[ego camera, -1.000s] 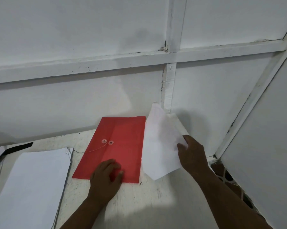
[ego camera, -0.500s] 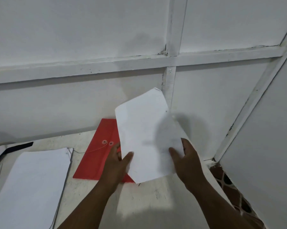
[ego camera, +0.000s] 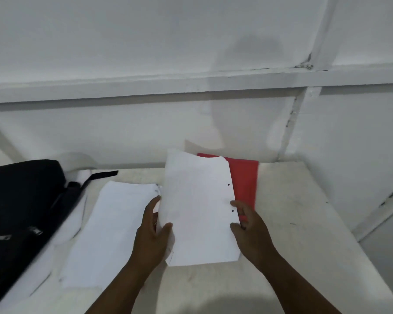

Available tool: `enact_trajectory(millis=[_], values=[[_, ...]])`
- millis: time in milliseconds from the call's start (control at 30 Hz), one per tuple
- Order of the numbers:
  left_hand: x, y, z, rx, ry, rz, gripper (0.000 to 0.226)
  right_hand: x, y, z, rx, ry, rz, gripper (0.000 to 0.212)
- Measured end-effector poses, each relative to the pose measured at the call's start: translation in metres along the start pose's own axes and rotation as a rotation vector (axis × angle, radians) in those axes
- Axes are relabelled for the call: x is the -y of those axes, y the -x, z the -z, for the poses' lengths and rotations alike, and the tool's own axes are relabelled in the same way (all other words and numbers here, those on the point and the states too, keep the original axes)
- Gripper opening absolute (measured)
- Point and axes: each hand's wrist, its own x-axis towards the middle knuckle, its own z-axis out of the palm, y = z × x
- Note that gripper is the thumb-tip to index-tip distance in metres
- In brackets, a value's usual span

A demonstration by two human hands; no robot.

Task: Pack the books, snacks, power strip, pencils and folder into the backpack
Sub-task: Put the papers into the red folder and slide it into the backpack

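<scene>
Nearest, the left hand (ego camera: 151,236) and right hand (ego camera: 251,232) pinch the side edges of a white sheet (ego camera: 197,211), lifted above the table (ego camera: 293,223). A paper stack (ego camera: 107,230) lies left. Farther back, the red folder (ego camera: 244,180) sits behind the sheet; the black backpack (ego camera: 21,200) rests far left.
</scene>
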Motion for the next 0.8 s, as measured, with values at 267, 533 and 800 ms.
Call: enact_trajectory(millis=[267,533,800], values=[[0.059,-0.009,0.118,-0.101,-0.145,-0.041,0.041,0.03,0.005,-0.124,0.118,0.05,0.049,0.054],[0.124,-0.03,0.196,0.038,-0.378,-0.174,0.054,0.031,0.027,-0.208,-0.047,0.291,0.239,0.037],[0.164,-0.035,0.198,0.068,-0.577,-0.298,0.059,0.008,0.027,-0.226,-0.172,0.465,0.314,0.03]])
